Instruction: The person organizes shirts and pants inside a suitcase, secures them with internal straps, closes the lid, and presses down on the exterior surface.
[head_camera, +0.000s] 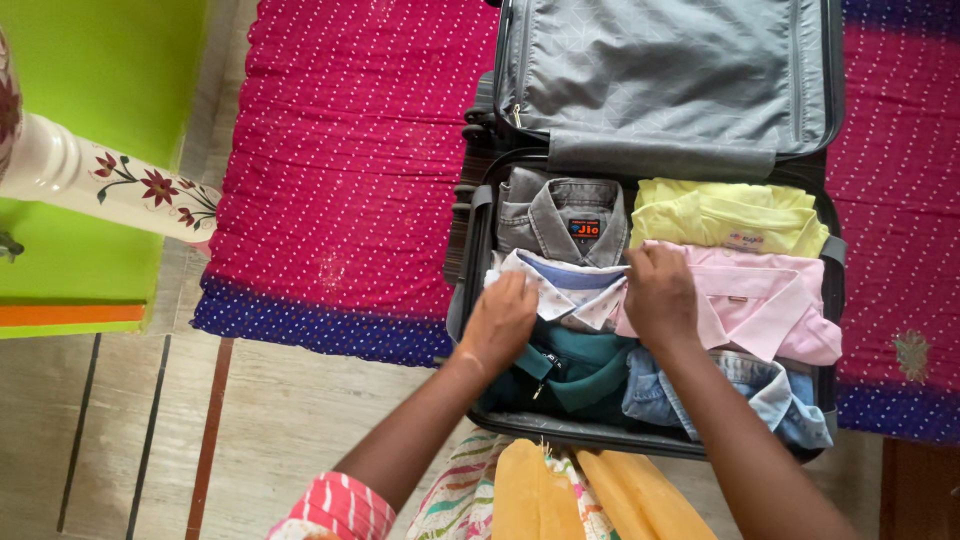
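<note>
Both of your hands rest on the folded white shirt with small dots and a pale blue collar (565, 290), which lies in the middle of the open dark hard-shell suitcase (470, 262), right of the frame's centre. Your left hand (500, 322) lies flat on the shirt's left side with its fingers curled down onto the cloth; your right hand (658, 295) presses on its right edge, fingers bent over the fabric. Whether either hand has actually pinched the cloth or only presses on it, I cannot tell.

The shirt looks light, soft and limp, so it would likely sag and lose its fold if you lifted it by one corner. Judging by its shape, the two side edges just below the collar are the places to hold, one hand on each.

Around it the case is packed tightly: a folded grey denim shirt (560, 215) above, a yellow shirt (725, 215) at upper right, a pink shirt (765, 300) touching its right side, a dark green shirt (575, 370) below, and a light blue denim shirt (760, 390) at lower right. The grey fabric lid lining (665, 70) stands open at the top, over the magenta dotted bedcover (350, 150).
</note>
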